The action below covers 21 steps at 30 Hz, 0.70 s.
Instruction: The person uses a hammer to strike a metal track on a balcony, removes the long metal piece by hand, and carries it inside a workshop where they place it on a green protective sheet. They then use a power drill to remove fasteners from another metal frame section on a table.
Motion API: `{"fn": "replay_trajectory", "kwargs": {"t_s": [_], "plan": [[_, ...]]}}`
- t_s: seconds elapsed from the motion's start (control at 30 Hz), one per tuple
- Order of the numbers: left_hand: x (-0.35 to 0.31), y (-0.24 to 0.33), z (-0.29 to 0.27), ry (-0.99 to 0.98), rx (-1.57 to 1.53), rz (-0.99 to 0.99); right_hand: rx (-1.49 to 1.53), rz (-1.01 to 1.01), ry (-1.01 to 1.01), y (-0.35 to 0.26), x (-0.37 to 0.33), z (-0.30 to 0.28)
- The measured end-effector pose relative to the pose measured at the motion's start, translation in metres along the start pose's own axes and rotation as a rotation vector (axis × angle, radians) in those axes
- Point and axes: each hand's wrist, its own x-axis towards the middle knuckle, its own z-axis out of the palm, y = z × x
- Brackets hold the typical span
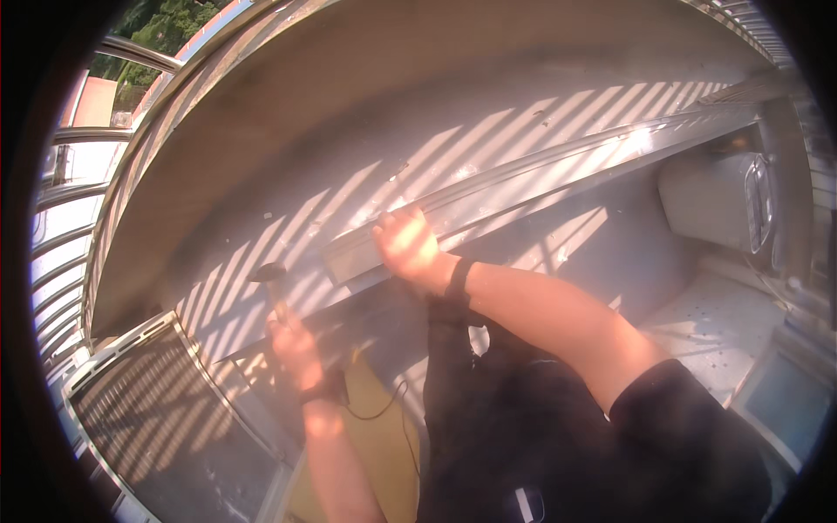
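My left hand (295, 349) is closed round the light handle of a hammer (268, 273), whose dark head points away from me. The hammer's head is apart from the long pale rail beside it. My right hand (408, 246) wraps over the near left end of that long rail (523, 193), which runs off to the far right. Parts of the fingers on the rail are hidden by the hand itself. Striped sunlight falls over the rail and the dusty grey surface (349, 187) beyond it, where small crumbs lie.
A framed mesh panel (144, 418) leans at the left, near metal railing bars (70, 196). Below my hands are a yellow board (379, 410) and a thin dark cable (394, 397). A pale boxy object (706, 199) stands at the right. A brown wall (436, 44) curves across the back.
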Motion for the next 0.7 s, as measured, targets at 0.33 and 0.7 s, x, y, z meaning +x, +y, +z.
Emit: {"fn": "replay_trajectory", "kwargs": {"t_s": [0.33, 0.7], "plan": [[0.052, -0.067, 0.023, -0.009, -0.018, 0.001, 0.037, 0.326, -0.394, -0.022, 0.023, -0.014], [0.038, -0.021, 0.013, 0.088, -0.086, 0.701, 0.373, 0.772, -0.298, 0.033, 0.008, -0.090]]}}
